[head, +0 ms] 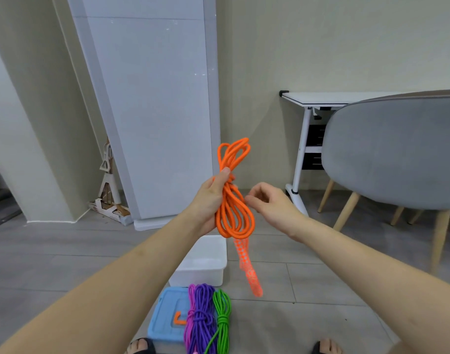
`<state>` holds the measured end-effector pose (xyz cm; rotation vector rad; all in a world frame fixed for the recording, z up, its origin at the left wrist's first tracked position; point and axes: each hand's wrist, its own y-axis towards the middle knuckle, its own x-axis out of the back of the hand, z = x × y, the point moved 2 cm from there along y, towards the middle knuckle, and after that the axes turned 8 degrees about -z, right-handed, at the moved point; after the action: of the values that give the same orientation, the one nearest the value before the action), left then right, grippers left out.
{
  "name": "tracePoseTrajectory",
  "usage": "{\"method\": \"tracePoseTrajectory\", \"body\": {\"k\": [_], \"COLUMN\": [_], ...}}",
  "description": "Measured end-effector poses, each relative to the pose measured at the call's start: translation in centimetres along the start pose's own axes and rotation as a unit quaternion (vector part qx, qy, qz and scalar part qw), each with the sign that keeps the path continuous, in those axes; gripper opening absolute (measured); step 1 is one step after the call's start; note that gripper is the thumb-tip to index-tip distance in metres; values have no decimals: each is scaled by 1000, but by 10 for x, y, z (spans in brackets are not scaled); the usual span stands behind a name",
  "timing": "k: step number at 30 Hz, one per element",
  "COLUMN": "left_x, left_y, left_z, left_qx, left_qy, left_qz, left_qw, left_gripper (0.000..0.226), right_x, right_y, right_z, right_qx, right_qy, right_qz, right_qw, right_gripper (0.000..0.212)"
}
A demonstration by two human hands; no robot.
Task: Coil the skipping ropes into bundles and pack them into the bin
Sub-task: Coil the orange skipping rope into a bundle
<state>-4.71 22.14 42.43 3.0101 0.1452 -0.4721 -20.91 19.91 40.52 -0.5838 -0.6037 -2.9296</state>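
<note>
Grey floor tiles (pixel 308 290) run out under a pale wall, and up in the air the orange rope (pixel 231 200) is the one in play. The left hand (pixel 211 198) grips the coil around its middle, fingers (pixel 225 172) curled round the gathered strands, thumb side up. The right hand (pixel 267 203) sits just beside the loops, its fingers bent and drawn together at the strands; whether they actually pinch a strand I cannot tell.

The bundle's long axis stands close to upright, tilted slightly: one set of loops points up above the left fingers, a fatter set hangs below them, and the dotted orange handle (pixel 248 267) dangles further down, pointing at the floor.

My read: this is the tie-off. To do it well, keep the left grip firm at the waist so the loops stay even, have the right hand wrap the loose end tightly round the middle, then tuck it through so it locks. That swinging handle wants gathering in, or it will snag.

Well below the fingers waits the white bin (pixel 206 264), open, nothing visible inside. Nearer the feet lie the purple rope (pixel 202 318), a pink rope (pixel 190 315) and the green rope (pixel 222 320), already tied, next to the blue lid (pixel 165 320).
</note>
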Motion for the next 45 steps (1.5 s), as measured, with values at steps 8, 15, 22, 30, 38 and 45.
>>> {"method": "tracePoseTrajectory", "body": {"k": [8, 15, 22, 30, 38, 45], "left_x": [5, 12, 18, 7, 0, 7], "left_y": [5, 5, 1, 3, 1, 6], "left_z": [-4, -6, -1, 9, 10, -2], "left_qx": [-32, -63, -127, -93, -66, -79], "left_qy": [32, 70, 186, 185, 107, 30], "left_qz": [-33, -54, -58, -66, -159, -56], "left_qw": [998, 994, 973, 976, 979, 995], "left_gripper": [37, 42, 45, 56, 52, 42], "right_x": [-13, -30, -24, -25, -32, -13], "right_y": [-24, -24, -18, -21, -29, -32], "right_z": [29, 29, 33, 26, 30, 2], "right_qx": [-65, -120, -44, 15, 46, 5], "right_qy": [95, 161, 23, -103, -37, 135], "right_qz": [127, 131, 115, 37, 86, 93], "right_qw": [985, 971, 992, 994, 995, 986], "right_gripper": [45, 34, 27, 33, 23, 34]}}
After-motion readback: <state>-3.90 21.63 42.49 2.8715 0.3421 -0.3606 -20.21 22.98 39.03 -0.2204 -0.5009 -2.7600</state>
